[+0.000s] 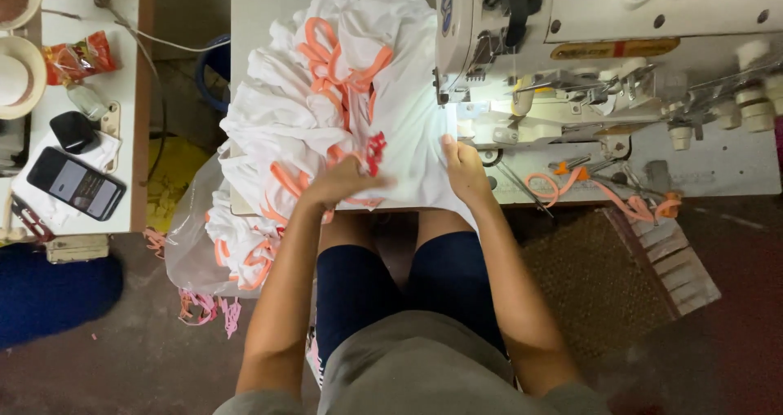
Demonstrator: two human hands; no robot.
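While the white fabric (408, 97) is lying at the sewing machine (571, 48), left hand (347, 183) is pressing flat, right hand (463, 170) is pinning its edge, fingers spread.

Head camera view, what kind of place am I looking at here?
Probably a small garment sewing workshop: an industrial sewing machine on a work table, a pile of white garments with orange trim under both hands, and fabric scraps on the floor.

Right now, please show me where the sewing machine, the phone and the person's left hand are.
sewing machine (603, 24): head view, on its white body.
phone (76, 183): head view, middle of its dark screen.
left hand (347, 180): head view, back of the hand, on white cloth.
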